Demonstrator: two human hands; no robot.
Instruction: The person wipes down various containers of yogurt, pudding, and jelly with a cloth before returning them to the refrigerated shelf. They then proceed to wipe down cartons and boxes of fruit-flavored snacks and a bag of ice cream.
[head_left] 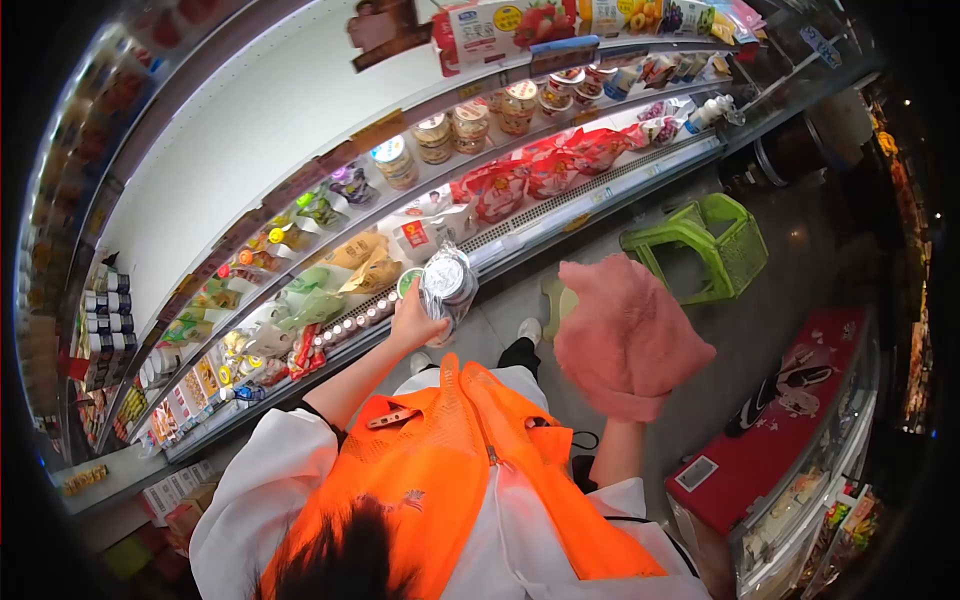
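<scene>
Pack (447, 285) of foil-lidded cups in clear wrap, just in front of the chiller (560, 215), off its shelves and level with the lower front edge. Left hand (415, 325) is clamped on the pack's near end. Long axis runs from the hand toward the chiller, foil top facing up at the camera. Cloth (625, 335) (pink, draped) is right of the pack, not touching it, so no wiping contact yet. Right hand is hidden under the cloth; can't tell its grip, only the forearm (615, 455) shows. Green stool (705, 245) is on the floor beside the chiller.
</scene>
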